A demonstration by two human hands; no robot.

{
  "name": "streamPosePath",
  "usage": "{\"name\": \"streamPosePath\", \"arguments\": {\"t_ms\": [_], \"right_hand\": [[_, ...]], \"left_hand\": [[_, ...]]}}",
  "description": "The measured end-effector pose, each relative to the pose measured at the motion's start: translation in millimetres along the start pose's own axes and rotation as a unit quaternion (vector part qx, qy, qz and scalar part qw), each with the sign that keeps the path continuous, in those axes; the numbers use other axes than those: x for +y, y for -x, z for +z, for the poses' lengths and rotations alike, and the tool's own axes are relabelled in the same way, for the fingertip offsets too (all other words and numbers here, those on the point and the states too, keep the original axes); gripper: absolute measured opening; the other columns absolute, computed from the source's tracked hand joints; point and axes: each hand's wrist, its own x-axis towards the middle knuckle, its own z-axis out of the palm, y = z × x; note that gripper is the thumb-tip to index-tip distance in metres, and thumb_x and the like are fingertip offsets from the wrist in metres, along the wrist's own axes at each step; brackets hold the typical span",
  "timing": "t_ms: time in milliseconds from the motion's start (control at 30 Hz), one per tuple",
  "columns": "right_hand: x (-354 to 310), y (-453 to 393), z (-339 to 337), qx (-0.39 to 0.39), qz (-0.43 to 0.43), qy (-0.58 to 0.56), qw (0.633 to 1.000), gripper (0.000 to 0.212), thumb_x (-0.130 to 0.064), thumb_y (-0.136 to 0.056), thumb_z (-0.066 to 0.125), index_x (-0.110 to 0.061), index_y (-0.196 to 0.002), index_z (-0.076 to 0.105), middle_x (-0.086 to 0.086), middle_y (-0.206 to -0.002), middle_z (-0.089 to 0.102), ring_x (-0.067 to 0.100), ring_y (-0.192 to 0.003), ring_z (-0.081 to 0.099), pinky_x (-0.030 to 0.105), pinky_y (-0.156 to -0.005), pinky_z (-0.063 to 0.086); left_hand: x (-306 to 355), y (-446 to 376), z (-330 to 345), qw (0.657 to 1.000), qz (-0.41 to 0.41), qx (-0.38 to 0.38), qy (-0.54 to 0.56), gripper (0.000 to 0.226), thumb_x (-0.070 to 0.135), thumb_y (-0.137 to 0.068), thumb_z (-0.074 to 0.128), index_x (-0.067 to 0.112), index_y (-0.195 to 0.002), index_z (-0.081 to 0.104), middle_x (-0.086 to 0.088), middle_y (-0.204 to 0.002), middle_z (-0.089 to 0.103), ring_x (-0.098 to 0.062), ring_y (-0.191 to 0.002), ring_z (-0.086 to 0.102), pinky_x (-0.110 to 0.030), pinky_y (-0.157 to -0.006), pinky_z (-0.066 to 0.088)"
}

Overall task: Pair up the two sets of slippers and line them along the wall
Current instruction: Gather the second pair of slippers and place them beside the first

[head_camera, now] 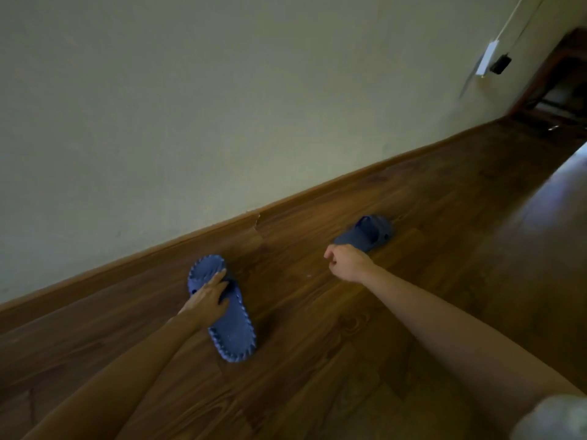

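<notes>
While the left hand (208,298) lies flat on one blue slipper (222,309), the right hand (347,263) reaches toward the other blue slipper (365,235). Both slippers sit on the wood floor (349,344), near the wall (190,106) but not yet against it. They are well apart from each other.

The left fingers (219,277) are spread wide and press on the top of the near slipper, across its strap. They hold it down more than they grip it. The right fingers are curled in, close to a fist, right at the heel end of the far slipper. I cannot tell if they have hold of it yet or are only touching it.

I think the job now is to bring these two blue ones together as a pair. To do it well, pinch the far slipper by its heel edge and slide it along the floor toward the near one. Turn both so the toes point the same way. Then push them side by side, touching, with one end snug at the strip (286,201) where the wall meets the floor. Only two slippers show, so the second pair must be somewhere out of sight.

No words, names or labels can be read on the slippers or anywhere else. A white box (487,58) with a cord hangs on the wall far off, and it shows no writing either.
</notes>
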Motion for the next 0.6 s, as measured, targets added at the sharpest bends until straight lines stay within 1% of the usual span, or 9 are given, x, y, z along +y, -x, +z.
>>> {"name": "streamPosePath", "arguments": {"t_ms": [100, 233, 300, 367, 433, 467, 533, 567, 600], "right_hand": [[21, 13, -1, -0.004, 0.004, 0.004, 1.000, 0.033, -0.020, -0.095, 0.051, -0.016, -0.128, 0.052, 0.009, -0.123, 0.062, 0.025, -0.108, 0.061, 0.042, -0.091, 0.053], [48, 12, 2, -0.015, 0.022, -0.003, 1.000, 0.035, -0.019, -0.095, 0.051, -0.014, -0.130, 0.050, 0.009, -0.132, 0.056, 0.027, -0.119, 0.053, 0.040, -0.098, 0.048], [59, 3, 2, -0.015, 0.033, -0.002, 0.999, 0.036, -0.018, -0.095, 0.051, -0.015, -0.131, 0.050, 0.008, -0.133, 0.054, 0.026, -0.121, 0.052, 0.040, -0.100, 0.047], [69, -13, 4, -0.010, 0.042, 0.000, 0.999, 0.036, -0.017, -0.094, 0.051, -0.015, -0.130, 0.050, 0.009, -0.133, 0.054, 0.027, -0.121, 0.052, 0.040, -0.100, 0.046], [78, -26, 6, -0.015, 0.046, 0.002, 0.999, 0.035, -0.016, -0.095, 0.050, -0.014, -0.129, 0.049, 0.010, -0.132, 0.055, 0.027, -0.121, 0.052, 0.040, -0.100, 0.047], [82, -34, 8, -0.021, 0.045, 0.004, 0.999, 0.035, -0.016, -0.095, 0.049, -0.013, -0.130, 0.048, 0.011, -0.133, 0.054, 0.028, -0.121, 0.052, 0.040, -0.100, 0.047], [89, -44, 10, -0.046, 0.039, 0.020, 0.998, 0.038, -0.015, -0.095, 0.048, -0.012, -0.133, 0.045, 0.013, -0.136, 0.051, 0.030, -0.123, 0.050, 0.042, -0.101, 0.046], [92, -47, 11, -0.057, 0.039, 0.028, 0.997, 0.040, -0.015, -0.095, 0.047, -0.011, -0.135, 0.043, 0.014, -0.137, 0.049, 0.031, -0.125, 0.048, 0.042, -0.101, 0.045], [94, -50, 12, -0.063, 0.042, 0.030, 0.997, 0.042, -0.014, -0.096, 0.047, -0.010, -0.137, 0.041, 0.014, -0.139, 0.047, 0.031, -0.126, 0.047, 0.041, -0.102, 0.043]], "left_hand": [[31, -14, 5, 0.999, 0.045, -0.025, -0.014, 0.053, 0.021, -0.097, 0.044, 0.009, -0.146, 0.029, -0.007, -0.161, 0.005, -0.025, -0.144, 0.027, -0.037, -0.112, 0.036], [68, -25, 19, 0.998, 0.054, -0.025, -0.015, 0.051, 0.021, -0.096, 0.043, 0.010, -0.144, 0.032, -0.004, -0.160, 0.014, -0.024, -0.142, 0.031, -0.035, -0.114, 0.032], [80, -35, 27, 0.998, 0.048, -0.039, -0.001, 0.041, 0.019, -0.097, 0.041, 0.010, -0.137, 0.044, -0.007, -0.158, 0.022, -0.025, -0.139, 0.035, -0.035, -0.114, 0.032], [87, -51, 34, 0.997, 0.056, -0.045, 0.009, 0.028, 0.016, -0.099, 0.037, 0.017, -0.118, 0.057, -0.011, -0.153, 0.033, -0.027, -0.131, 0.044, -0.036, -0.111, 0.035], [91, -62, 37, 0.998, 0.059, -0.021, 0.023, 0.031, 0.017, -0.099, 0.037, 0.012, -0.122, 0.058, -0.011, -0.148, 0.041, -0.027, -0.128, 0.048, -0.035, -0.110, 0.035], [90, -65, 34, 0.998, 0.056, -0.003, 0.031, 0.030, 0.017, -0.098, 0.040, 0.011, -0.117, 0.062, -0.012, -0.141, 0.050, -0.026, -0.125, 0.051, -0.035, -0.108, 0.036], [92, -69, 23, 0.997, 0.024, 0.019, 0.074, 0.034, 0.014, -0.097, 0.042, 0.025, -0.082, 0.071, -0.009, -0.121, 0.066, -0.021, -0.111, 0.058, -0.028, -0.099, 0.037], [93, -72, 18, 0.993, 0.005, 0.023, 0.119, 0.044, 0.014, -0.097, 0.041, 0.032, -0.067, 0.068, -0.007, -0.116, 0.069, -0.019, -0.106, 0.059, -0.025, -0.096, 0.036], [95, -73, 15, 0.986, -0.022, 0.013, 0.167, 0.049, 0.014, -0.098, 0.041, 0.035, -0.060, 0.064, -0.007, -0.113, 0.070, -0.019, -0.104, 0.060, -0.024, -0.095, 0.036]]}}
